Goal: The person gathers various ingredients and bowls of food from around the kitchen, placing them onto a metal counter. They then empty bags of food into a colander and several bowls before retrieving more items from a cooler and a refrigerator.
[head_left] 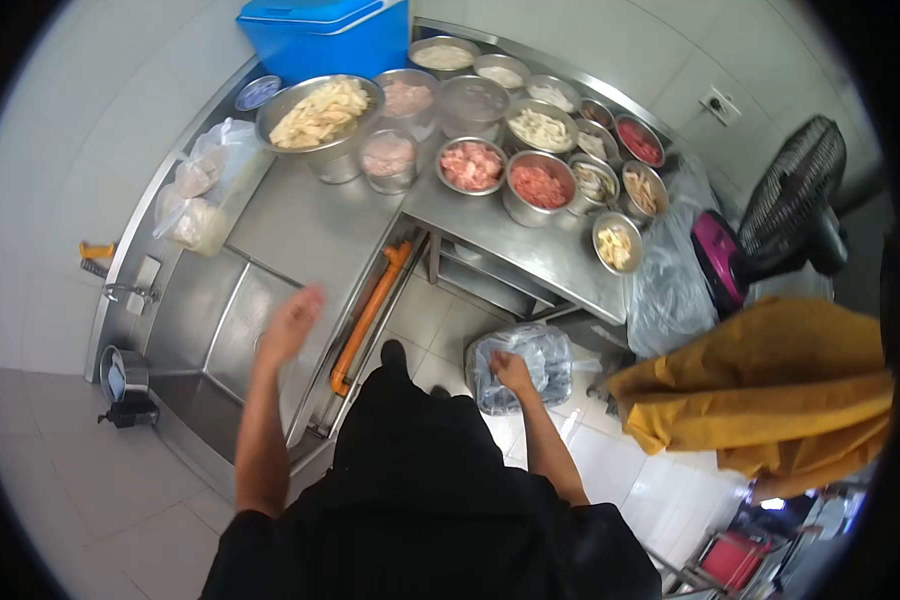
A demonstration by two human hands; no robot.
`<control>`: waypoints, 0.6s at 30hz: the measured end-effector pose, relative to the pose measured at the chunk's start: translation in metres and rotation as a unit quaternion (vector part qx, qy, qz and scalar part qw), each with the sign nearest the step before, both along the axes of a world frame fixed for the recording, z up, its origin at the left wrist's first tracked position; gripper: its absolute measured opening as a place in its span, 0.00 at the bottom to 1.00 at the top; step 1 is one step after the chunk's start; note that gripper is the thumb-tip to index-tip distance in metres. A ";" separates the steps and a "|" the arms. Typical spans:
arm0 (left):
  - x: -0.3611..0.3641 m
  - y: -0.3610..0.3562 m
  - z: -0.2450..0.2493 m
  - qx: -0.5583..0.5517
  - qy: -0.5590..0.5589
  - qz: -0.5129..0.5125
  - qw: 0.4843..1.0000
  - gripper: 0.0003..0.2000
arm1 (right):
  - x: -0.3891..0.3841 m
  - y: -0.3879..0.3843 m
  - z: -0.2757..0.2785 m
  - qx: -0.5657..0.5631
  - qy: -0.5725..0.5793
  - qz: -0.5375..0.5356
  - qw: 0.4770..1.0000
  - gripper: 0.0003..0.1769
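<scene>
My left hand (292, 322) is in the air above the steel sink counter (310, 215), slightly blurred, with its fingers loosely extended and nothing visible in them. My right hand (513, 370) hangs over a bin lined with a clear plastic bag (550, 385); its fingers are loosely bent and apart, with nothing seen between them. Neither hand touches the food containers. Closest on the counters are a bowl of pink meat chunks (472, 165), a pot of red meat pieces (540, 186) and a large bowl of pale yellow strips (322, 112).
A blue cooler (325, 38) stands at the back beside several metal food bowls. Bagged food (192, 195) lies at the left. An orange pipe (372, 315) runs along the counter's gap. To the right are a black fan (795, 185) and brown-yellow cloth (760, 380).
</scene>
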State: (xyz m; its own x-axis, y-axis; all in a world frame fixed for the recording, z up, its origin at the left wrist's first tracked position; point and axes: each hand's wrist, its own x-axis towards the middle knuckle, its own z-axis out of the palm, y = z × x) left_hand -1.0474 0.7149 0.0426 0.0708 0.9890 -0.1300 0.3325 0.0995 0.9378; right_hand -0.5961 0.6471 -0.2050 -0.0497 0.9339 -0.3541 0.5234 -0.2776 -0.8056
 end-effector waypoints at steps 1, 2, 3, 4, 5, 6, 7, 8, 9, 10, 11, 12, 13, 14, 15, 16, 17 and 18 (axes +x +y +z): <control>-0.026 0.025 0.011 0.036 -0.011 0.018 0.999 0.20 | -0.015 0.036 0.048 0.061 0.023 -0.016 0.998 0.16; -0.048 0.053 0.022 0.074 -0.021 0.034 0.996 0.21 | -0.026 0.072 0.094 0.096 0.009 -0.001 0.995 0.16; -0.052 0.081 0.052 0.116 -0.011 0.066 0.991 0.22 | -0.035 0.107 0.128 0.131 -0.003 0.011 0.991 0.17; -0.058 0.109 0.089 0.156 0.001 0.096 0.983 0.24 | -0.039 0.139 0.142 0.172 0.023 0.009 0.985 0.18; -0.065 0.143 0.114 0.190 0.002 0.124 0.974 0.25 | -0.043 0.165 0.152 0.210 0.049 0.005 0.976 0.19; -0.070 0.176 0.135 0.218 0.003 0.146 0.965 0.27 | -0.052 0.180 0.176 0.204 0.049 0.000 0.978 0.19; -0.073 0.211 0.157 0.229 0.009 0.151 0.962 0.27 | -0.060 0.195 0.210 0.211 0.058 -0.001 0.976 0.18; -0.070 0.253 0.175 0.242 0.007 0.147 0.959 0.27 | -0.063 0.206 0.237 0.222 0.059 -0.010 0.973 0.18; -0.069 0.297 0.186 0.252 0.046 0.141 0.956 0.28 | -0.068 0.215 0.247 0.242 0.093 -0.017 0.966 0.18; -0.063 0.340 0.194 0.245 0.084 0.135 0.956 0.30 | -0.071 0.225 0.251 0.271 0.083 -0.005 0.959 0.18; -0.068 0.386 0.193 0.274 0.145 0.097 0.946 0.32 | -0.077 0.231 0.263 0.266 0.071 0.004 0.961 0.17; -0.071 0.430 0.188 0.287 0.190 0.102 0.934 0.33 | -0.082 0.237 0.275 0.268 0.062 0.013 0.961 0.17; -0.074 0.471 0.186 0.290 0.221 0.103 0.926 0.33 | -0.087 0.243 0.283 0.266 0.071 0.025 0.961 0.16; -0.077 0.507 0.184 0.293 0.253 0.106 0.916 0.33 | -0.092 0.250 0.295 0.223 0.090 0.018 0.971 0.16; -0.083 0.540 0.178 0.295 0.246 0.088 0.919 0.33 | -0.095 0.258 0.298 0.221 0.084 0.000 0.972 0.16; -0.089 0.574 0.171 0.262 0.238 0.100 0.930 0.33 | -0.098 0.268 0.301 0.246 0.084 0.023 0.965 0.15; -0.091 0.606 0.164 0.230 0.230 0.113 0.939 0.33 | -0.100 0.282 0.304 0.271 0.084 0.049 0.958 0.15; -0.091 0.634 0.160 0.234 0.224 0.101 0.941 0.33 | -0.102 0.302 0.315 0.273 0.077 0.036 0.958 0.15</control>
State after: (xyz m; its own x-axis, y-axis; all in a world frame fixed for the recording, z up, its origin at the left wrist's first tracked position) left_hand -1.1384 1.3488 0.2026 -0.0837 0.9325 0.3512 0.7241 -0.1852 0.6643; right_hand -0.6979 0.9491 0.1096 -0.1341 0.9698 0.2037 0.3879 0.2405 -0.8898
